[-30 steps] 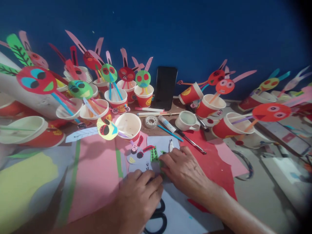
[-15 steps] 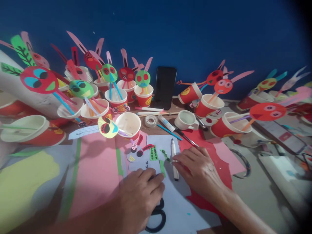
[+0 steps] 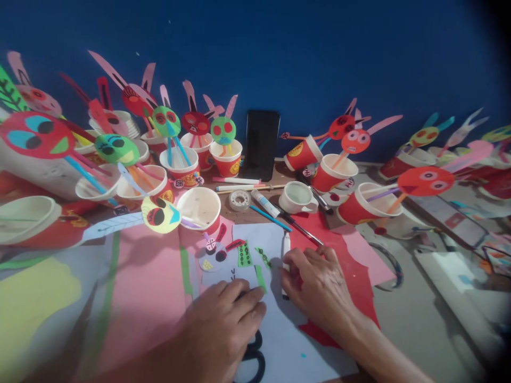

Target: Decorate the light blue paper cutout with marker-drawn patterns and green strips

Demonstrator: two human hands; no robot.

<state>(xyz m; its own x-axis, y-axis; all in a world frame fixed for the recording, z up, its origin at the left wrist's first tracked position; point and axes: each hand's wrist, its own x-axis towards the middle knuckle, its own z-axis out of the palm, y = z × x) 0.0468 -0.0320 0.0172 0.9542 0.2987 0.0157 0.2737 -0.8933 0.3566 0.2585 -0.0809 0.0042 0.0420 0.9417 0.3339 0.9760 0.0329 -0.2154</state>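
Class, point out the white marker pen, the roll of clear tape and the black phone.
white marker pen [image 3: 286,246], head view, upper barrel.
roll of clear tape [image 3: 239,200], head view, ring.
black phone [image 3: 261,143], head view, screen middle.

From my seat, the phone [image 3: 261,137] stands at twelve o'clock behind the tape roll [image 3: 239,200]; the mug [image 3: 297,197] sits at one o'clock, scissors [image 3: 253,361] nearest at six.

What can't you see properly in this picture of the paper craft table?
- Scissors: head view, mostly hidden under the left hand and cut off by the bottom edge.
- Marker: its lower half is covered by the right hand.
- Small marks on the pale paper shape: too small to read.
- Cups at far right: blurred.
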